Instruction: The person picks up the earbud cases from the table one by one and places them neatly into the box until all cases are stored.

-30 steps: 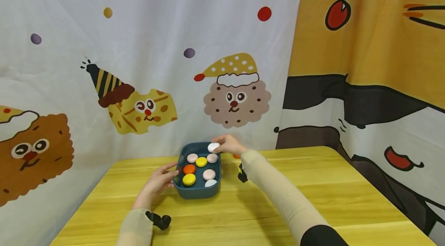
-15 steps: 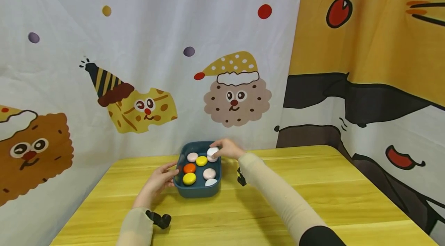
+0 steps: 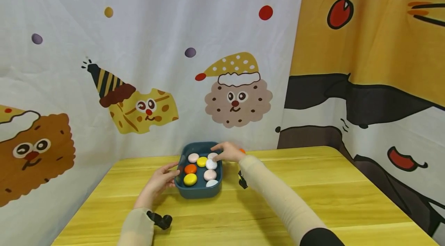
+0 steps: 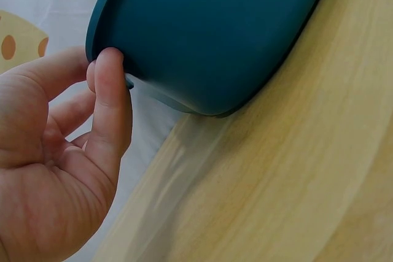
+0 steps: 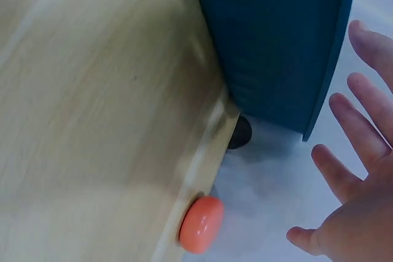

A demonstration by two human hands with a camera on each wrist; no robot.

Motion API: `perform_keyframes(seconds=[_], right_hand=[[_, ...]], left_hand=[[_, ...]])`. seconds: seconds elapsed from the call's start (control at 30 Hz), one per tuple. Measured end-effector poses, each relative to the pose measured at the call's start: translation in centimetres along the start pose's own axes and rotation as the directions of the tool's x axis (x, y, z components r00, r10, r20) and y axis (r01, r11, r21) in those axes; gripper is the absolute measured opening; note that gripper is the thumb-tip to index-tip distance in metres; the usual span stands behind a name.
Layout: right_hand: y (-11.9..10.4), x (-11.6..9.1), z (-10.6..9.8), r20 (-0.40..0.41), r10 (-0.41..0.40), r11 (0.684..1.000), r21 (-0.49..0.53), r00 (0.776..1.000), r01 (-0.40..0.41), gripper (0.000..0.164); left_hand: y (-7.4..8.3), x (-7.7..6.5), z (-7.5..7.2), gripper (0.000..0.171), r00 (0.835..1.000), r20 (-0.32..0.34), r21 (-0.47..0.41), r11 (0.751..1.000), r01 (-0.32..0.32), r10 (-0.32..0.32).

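A dark blue rectangular bin (image 3: 198, 193) stands on the table, with several glossy rounded discs inside. My left hand (image 3: 162, 180) grips its left rim; in the left wrist view the thumb (image 4: 110, 84) lies on one side of the rim and fingers on the other. Over the bin's right rim reaches my right hand (image 3: 229, 152), its fingers spread in the right wrist view. Close under its fingertips lies a white speckled disc (image 3: 211, 164). Around it are pale pink discs (image 3: 210, 175), yellow discs (image 3: 190, 179), an orange disc (image 3: 190, 169) and a white disc (image 3: 212, 183).
An orange-red disc (image 5: 201, 225) lies on the wooden table (image 3: 278, 199) near its back edge, to the right of the bin. Behind the table hangs a white curtain (image 3: 149, 26) with cartoon prints. Each wrist wears a small black camera (image 3: 161, 221).
The right hand has lowered the white disc into the bin and let go of it; the disc now lies nearer the middle. The left hand has stayed at the rim.
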State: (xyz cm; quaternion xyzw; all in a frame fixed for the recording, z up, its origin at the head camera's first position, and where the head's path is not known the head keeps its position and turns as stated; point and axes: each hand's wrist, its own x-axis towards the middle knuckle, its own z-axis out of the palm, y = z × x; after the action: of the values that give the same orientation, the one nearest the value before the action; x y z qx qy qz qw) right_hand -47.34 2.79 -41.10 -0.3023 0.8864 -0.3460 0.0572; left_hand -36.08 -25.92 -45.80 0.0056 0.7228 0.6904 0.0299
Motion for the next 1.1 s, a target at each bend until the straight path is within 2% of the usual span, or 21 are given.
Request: perform_keyframes(seconds=[0.27,0.5,0.77,0.93,1.1], right_hand=[[0.6,-0.2,-1.1,-0.074,-0.027,0.995,0.089,0.997,0.033,0.042],[1.3,-0.7,-2.4,-0.130,-0.022,0.988,0.148,0.991,0.041,0.046],[3.6,-1.5,-3.3,-0.201,0.066,0.978,0.209,0.977,-0.024,0.054],[5.5,-1.7,-3.1,-0.216,0.065,0.974,0.227,0.974,-0.014,0.058],[6.8,-1.7,-2.8,-0.233,0.113,0.965,0.258,0.966,-0.051,0.059]], left_hand=[[0.0,0.1,-0.1,0.054,1.000,-0.011,-0.016,1.000,0.008,-0.008],[0.2,-0.1,-0.6,0.057,1.000,0.008,-0.005,1.000,0.006,-0.006],[0.2,-0.1,-0.5,0.057,1.000,0.003,-0.018,1.000,-0.001,0.001],[0.0,-0.2,-0.3,0.058,1.000,0.007,-0.016,1.000,-0.005,0.006],[0.0,-0.2,-0.1,0.059,1.000,0.011,-0.011,1.000,-0.006,0.006]])
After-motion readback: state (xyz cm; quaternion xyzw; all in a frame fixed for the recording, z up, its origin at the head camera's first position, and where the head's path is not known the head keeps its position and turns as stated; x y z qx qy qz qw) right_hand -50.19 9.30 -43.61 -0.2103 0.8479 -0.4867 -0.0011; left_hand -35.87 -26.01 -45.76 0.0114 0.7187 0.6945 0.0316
